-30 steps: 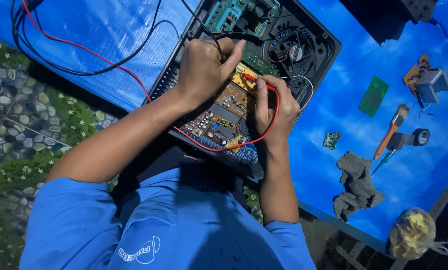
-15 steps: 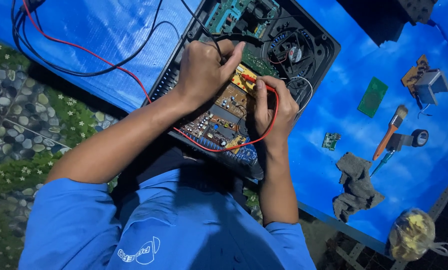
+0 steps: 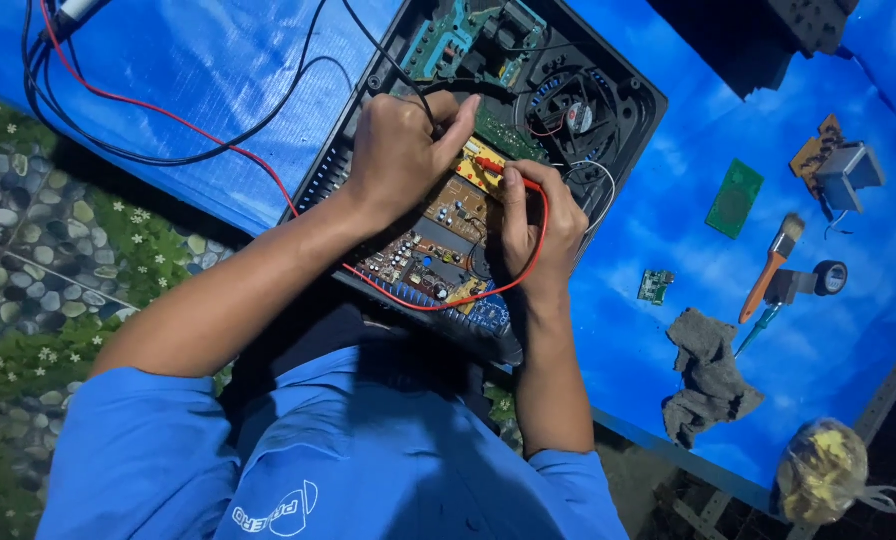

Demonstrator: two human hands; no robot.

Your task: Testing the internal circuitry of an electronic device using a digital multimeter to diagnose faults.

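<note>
Your left hand [image 3: 403, 150] pinches the black probe and your right hand [image 3: 538, 215] pinches the red probe [image 3: 493, 167], both tips set on the brown circuit board [image 3: 438, 240] inside the open black casing [image 3: 608, 100]. Both are held pen-style, likely for fine placement among dense components. The red lead [image 3: 448, 300] loops slack below your wrist.

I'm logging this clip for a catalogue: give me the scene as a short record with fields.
Left hand: holds the black probe lead, tip on the circuit board
Right hand: holds the red probe on the same board
Housing: open black plastic case with a round fan
Surface: blue tarpaulin
Nearby: orange-handled brush, grey rag
</note>
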